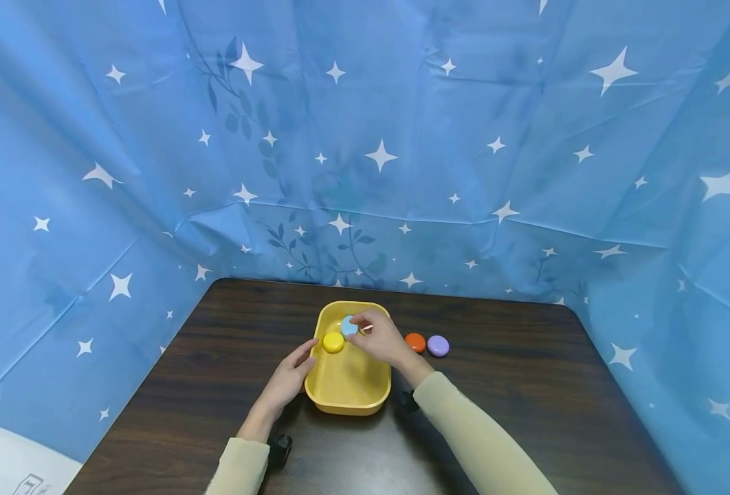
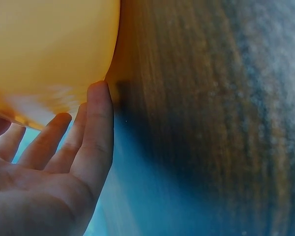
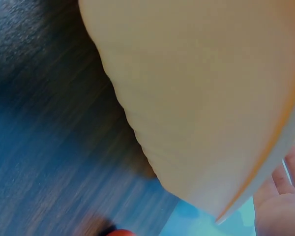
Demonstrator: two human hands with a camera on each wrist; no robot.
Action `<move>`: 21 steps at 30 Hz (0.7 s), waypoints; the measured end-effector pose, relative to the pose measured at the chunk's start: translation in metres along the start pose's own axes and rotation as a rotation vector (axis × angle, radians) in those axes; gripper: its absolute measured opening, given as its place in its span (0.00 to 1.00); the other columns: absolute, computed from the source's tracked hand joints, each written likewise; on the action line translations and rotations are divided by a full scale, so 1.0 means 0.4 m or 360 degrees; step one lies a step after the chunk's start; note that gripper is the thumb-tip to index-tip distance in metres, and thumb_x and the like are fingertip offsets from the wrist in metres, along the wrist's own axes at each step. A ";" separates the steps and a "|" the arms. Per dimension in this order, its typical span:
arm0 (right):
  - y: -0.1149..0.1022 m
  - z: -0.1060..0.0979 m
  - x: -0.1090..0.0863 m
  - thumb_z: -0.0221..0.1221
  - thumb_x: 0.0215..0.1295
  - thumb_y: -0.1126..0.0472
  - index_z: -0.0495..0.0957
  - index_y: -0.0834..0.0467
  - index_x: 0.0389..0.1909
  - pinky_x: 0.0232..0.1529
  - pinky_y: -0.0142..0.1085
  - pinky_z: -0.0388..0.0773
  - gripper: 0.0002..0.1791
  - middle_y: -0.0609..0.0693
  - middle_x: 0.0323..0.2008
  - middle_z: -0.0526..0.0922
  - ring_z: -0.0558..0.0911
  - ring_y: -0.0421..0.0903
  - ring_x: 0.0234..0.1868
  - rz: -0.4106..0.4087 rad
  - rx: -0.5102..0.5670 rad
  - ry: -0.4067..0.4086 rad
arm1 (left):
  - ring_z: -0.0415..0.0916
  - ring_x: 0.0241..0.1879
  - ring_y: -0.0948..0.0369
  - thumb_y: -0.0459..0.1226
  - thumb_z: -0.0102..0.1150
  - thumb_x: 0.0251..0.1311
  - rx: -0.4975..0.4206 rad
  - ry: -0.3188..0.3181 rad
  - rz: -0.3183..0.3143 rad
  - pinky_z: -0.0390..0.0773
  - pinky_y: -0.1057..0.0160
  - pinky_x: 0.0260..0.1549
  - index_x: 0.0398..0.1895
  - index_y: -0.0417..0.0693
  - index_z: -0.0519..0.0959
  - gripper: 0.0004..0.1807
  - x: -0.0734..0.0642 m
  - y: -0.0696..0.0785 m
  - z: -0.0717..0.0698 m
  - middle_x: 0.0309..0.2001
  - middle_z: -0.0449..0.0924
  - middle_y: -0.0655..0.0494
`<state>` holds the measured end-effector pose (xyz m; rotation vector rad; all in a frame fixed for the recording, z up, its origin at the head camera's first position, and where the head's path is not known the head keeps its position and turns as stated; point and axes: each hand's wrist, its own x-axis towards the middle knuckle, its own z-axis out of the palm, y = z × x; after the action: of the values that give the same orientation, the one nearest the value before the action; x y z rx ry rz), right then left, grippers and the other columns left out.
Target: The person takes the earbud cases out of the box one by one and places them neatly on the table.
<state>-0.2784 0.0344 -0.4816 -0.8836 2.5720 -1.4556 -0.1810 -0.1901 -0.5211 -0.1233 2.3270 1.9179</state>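
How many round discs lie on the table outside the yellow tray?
2: an orange disc right of the tray, and a purple disc beside it, further right. The right arm may hide others.

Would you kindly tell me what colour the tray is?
The tray is yellow, clearest in the head view.

Head view: blue disc (image 1: 348, 327) partly covered by the right hand (image 1: 382, 338); we can't tell what the tiny pale bit (image 1: 367, 328) by its fingers is. Sleeves (image 1: 485, 430) run off the bottom, and the white patch (image 1: 18, 454) at lower left is cut, print too small for us. Left wrist: tray (image 2: 44, 49) cut at top and left, left hand (image 2: 54, 184) cut at lower left, table (image 2: 201, 113) blurred. Right wrist: red disc (image 3: 120, 233) sliced by the bottom edge, right fingertips hidden.
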 end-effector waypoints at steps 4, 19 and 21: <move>-0.004 0.007 0.006 0.68 0.65 0.60 0.80 0.68 0.53 0.56 0.55 0.78 0.20 0.60 0.51 0.82 0.80 0.61 0.53 -0.0002 -0.0001 -0.0008 | 0.73 0.64 0.44 0.37 0.45 0.80 -0.0024 -0.0013 0.0012 0.82 0.51 0.50 0.78 0.52 0.63 0.26 -0.001 0.000 0.001 0.75 0.60 0.36; -0.034 0.006 0.031 0.68 0.65 0.56 0.80 0.62 0.55 0.57 0.49 0.78 0.21 0.59 0.54 0.82 0.80 0.58 0.55 0.0066 -0.0212 -0.0141 | 0.72 0.65 0.43 0.38 0.44 0.80 -0.0027 -0.0027 0.0008 0.81 0.49 0.52 0.78 0.51 0.63 0.26 0.000 -0.001 0.003 0.75 0.60 0.37; -0.045 0.002 0.034 0.68 0.65 0.56 0.80 0.63 0.55 0.57 0.49 0.78 0.21 0.59 0.54 0.82 0.79 0.58 0.55 0.0073 -0.0224 -0.0155 | 0.72 0.65 0.43 0.38 0.45 0.80 -0.0021 -0.0025 0.0007 0.81 0.49 0.52 0.78 0.51 0.63 0.26 0.000 0.001 0.003 0.75 0.60 0.37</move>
<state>-0.2815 0.0201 -0.4646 -0.8816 2.6299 -1.2011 -0.1811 -0.1891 -0.5211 -0.1039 2.3069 1.9299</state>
